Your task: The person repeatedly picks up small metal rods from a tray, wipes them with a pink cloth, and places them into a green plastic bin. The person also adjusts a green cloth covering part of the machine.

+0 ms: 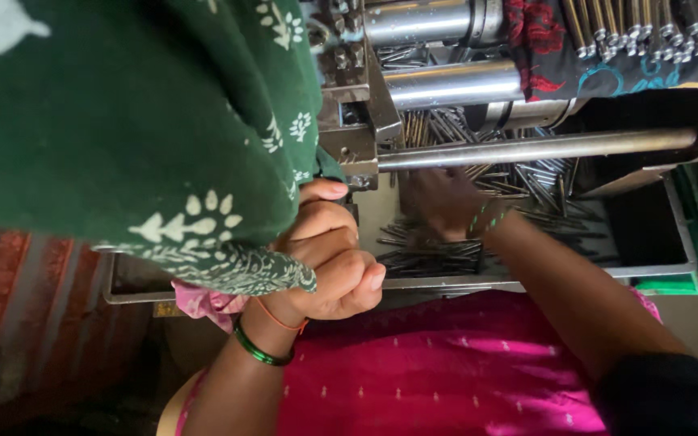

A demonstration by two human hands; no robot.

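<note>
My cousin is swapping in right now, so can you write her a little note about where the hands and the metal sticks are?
Left hand: closed in a fist by the green cloth; whether it holds anything is hidden.
Right hand: down among the thin metal rods, blurred.
Rods lie loose in the metal tray under the machine's steel bar.
Done or left: cannot tell.

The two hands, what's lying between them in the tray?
In the head view, a heap of thin dark metal rods lies in the tray between the closed left hand and the right hand, which rests on the rods.
</note>
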